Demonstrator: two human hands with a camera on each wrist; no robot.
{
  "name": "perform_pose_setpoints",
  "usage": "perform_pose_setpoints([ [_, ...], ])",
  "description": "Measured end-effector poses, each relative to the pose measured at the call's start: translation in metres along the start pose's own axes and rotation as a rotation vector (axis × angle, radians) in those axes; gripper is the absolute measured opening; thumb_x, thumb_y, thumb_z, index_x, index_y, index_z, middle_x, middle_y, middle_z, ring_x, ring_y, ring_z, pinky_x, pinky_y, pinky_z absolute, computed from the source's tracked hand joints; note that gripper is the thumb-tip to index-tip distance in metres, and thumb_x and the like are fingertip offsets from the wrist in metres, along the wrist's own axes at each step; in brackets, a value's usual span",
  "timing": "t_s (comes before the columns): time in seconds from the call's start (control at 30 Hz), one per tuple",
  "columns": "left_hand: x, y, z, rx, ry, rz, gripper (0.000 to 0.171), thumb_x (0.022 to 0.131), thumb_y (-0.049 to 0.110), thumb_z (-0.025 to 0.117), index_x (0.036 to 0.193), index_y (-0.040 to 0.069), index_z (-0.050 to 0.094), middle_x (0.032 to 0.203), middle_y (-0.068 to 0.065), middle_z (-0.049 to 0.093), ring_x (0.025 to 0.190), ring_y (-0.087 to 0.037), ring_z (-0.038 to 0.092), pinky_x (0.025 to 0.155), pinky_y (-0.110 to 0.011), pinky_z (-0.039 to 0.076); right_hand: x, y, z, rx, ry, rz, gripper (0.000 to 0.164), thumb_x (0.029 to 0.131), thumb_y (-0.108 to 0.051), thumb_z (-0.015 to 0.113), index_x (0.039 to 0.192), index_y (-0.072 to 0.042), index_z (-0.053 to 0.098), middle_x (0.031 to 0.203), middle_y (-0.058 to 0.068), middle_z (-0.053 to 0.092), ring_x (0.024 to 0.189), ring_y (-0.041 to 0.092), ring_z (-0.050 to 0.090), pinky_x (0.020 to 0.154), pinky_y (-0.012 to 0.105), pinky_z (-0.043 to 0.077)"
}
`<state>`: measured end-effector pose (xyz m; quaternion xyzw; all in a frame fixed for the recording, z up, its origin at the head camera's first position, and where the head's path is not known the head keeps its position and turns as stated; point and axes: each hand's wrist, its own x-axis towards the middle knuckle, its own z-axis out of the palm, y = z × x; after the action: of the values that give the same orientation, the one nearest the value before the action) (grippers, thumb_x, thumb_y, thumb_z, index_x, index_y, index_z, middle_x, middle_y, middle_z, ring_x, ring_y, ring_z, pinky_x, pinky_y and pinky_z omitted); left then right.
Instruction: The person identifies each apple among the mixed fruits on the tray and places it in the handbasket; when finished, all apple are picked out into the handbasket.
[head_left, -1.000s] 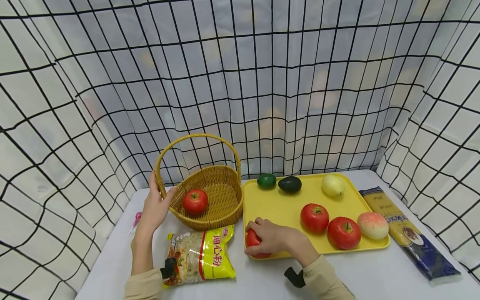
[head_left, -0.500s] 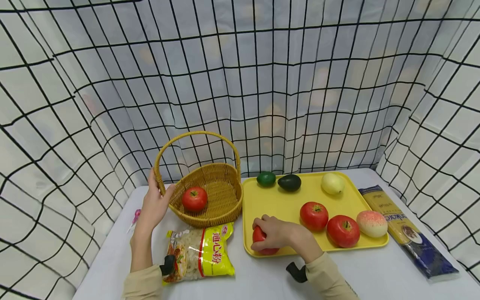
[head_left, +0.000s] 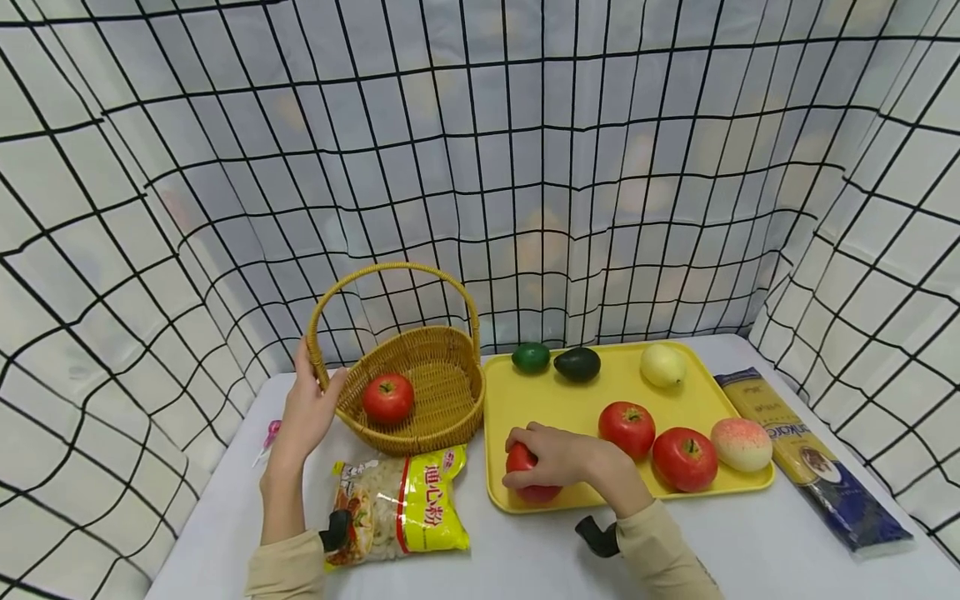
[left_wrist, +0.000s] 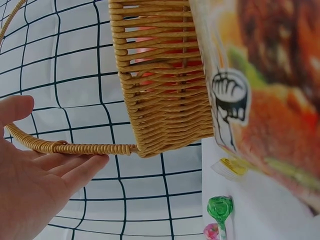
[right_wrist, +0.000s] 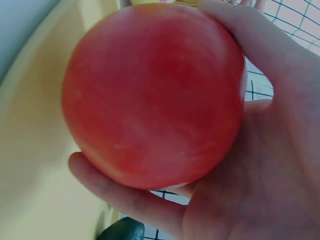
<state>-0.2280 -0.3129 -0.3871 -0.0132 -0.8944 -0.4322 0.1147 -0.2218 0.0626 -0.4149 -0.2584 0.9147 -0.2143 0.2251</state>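
My left hand is at the left side of the wicker basket, its fingers stretched behind the arched handle and the thumb apart from it. Inside the basket sits one red tomato. My right hand grips another red tomato from above, low over the front left corner of the yellow tray. In the right wrist view the thumb and fingers curve round opposite sides of this tomato. Two more tomatoes lie on the tray, right of this hand.
The tray also bears two green avocados, a yellow lemon and a peach. A macaroni bag lies before the basket, a blue-gold packet right of the tray. Lollipops lie at left. Black netting surrounds the table.
My right hand has shifted slightly right with the tomato, away from the tray's left edge. The left hand and the basket have hardly moved.
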Motion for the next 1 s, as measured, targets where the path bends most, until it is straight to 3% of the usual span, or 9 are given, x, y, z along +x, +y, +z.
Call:
perform_pose_setpoints([
  [0.2,0.0,0.001,0.002,-0.005,0.007,0.008,0.085,0.109,0.037,0.045,0.164,0.023,-0.019,0.161,-0.039,0.027,0.146,-0.059,0.032,0.114,-0.074,0.031,-0.002,0.004,-0.007,0.049,0.069,-0.015,0.055,0.09,-0.055,0.069,0.132,-0.021,0.058,0.113,-0.001,0.058,0.1,0.015,0.057,0.081,0.033,0.056],
  [0.33,0.001,0.001,0.002,-0.001,0.003,0.003,0.086,0.109,0.041,0.043,0.164,0.023,-0.02,0.16,-0.04,0.027,0.145,-0.06,0.033,0.112,-0.075,0.032,0.001,0.005,-0.011,0.06,0.121,-0.021,0.054,0.092,-0.057,0.066,0.131,-0.023,0.057,0.115,-0.001,0.059,0.102,0.016,0.057,0.082,0.033,0.056],
  [0.53,0.003,0.001,0.001,-0.009,-0.008,-0.011,0.085,0.109,0.044,0.041,0.163,0.025,-0.022,0.161,-0.039,0.025,0.145,-0.06,0.033,0.112,-0.074,0.033,0.013,-0.014,-0.018,0.058,0.228,-0.105,0.053,0.094,-0.059,0.063,0.135,-0.025,0.055,0.123,-0.002,0.057,0.108,0.015,0.056,0.082,0.032,0.054],
  [0.77,0.004,0.0,-0.001,-0.007,-0.017,-0.011,0.085,0.109,0.042,0.041,0.163,0.024,-0.022,0.162,-0.039,0.025,0.145,-0.059,0.033,0.112,-0.073,0.033,0.053,-0.057,-0.033,-0.147,0.244,-0.254,0.06,0.094,-0.062,0.061,0.139,-0.022,0.054,0.133,0.003,0.056,0.106,0.015,0.059,0.082,0.027,0.055],
  [0.9,0.002,0.001,-0.002,-0.017,-0.01,-0.009,0.085,0.109,0.041,0.041,0.163,0.023,-0.023,0.16,-0.04,0.026,0.142,-0.058,0.037,0.11,-0.072,0.036,0.083,-0.08,-0.045,-0.292,0.188,-0.218,0.066,0.095,-0.063,0.059,0.147,-0.023,0.049,0.148,0.007,0.051,0.116,0.021,0.059,0.089,0.032,0.056],
  [1.0,0.0,0.001,-0.001,-0.027,-0.012,-0.018,0.086,0.109,0.041,0.041,0.162,0.022,-0.024,0.161,-0.04,0.025,0.142,-0.057,0.037,0.11,-0.072,0.036,0.107,-0.092,-0.052,-0.379,0.108,-0.173,0.074,0.096,-0.063,0.059,0.155,-0.022,0.042,0.159,0.009,0.043,0.133,0.025,0.053,0.101,0.038,0.054],
])
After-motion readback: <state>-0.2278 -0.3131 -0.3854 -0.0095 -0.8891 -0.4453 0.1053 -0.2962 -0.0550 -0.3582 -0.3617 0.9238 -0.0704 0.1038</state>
